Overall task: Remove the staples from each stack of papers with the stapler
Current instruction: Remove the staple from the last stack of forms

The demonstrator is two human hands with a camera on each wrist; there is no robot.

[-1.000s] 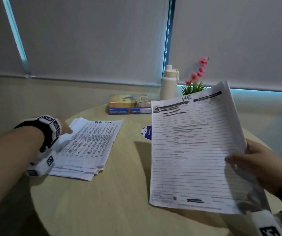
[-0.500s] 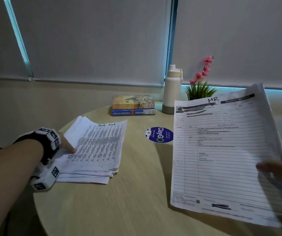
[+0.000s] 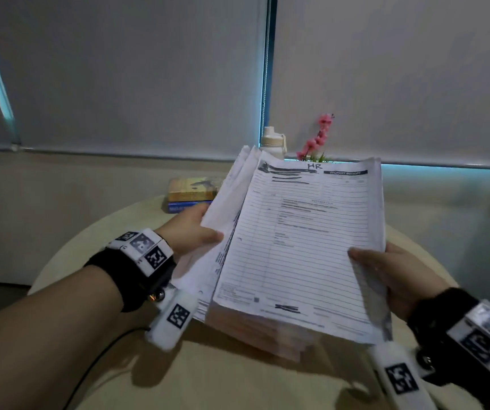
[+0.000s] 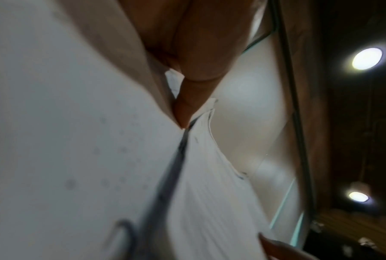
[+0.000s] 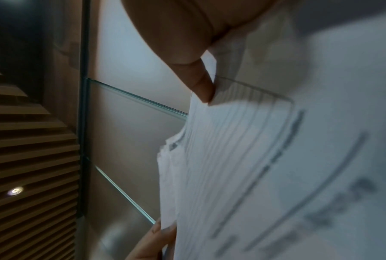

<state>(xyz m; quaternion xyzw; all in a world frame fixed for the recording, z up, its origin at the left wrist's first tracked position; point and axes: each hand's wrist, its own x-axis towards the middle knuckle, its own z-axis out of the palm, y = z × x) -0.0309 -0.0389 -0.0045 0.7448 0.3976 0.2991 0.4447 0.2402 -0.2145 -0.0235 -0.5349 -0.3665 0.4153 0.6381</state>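
Your left hand [image 3: 189,232] and right hand [image 3: 391,270] pinch the floppy paper stack [image 3: 297,247] by its side edges; support underneath, sheets slide.

Head view looks down; both wrist views, close, upward, share the papers [image 3: 297,247]

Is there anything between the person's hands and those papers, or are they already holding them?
Nothing visible stands between them. The left hand grips the left edge of the paper stack and the right hand grips its right edge. No stapler shows in any view.
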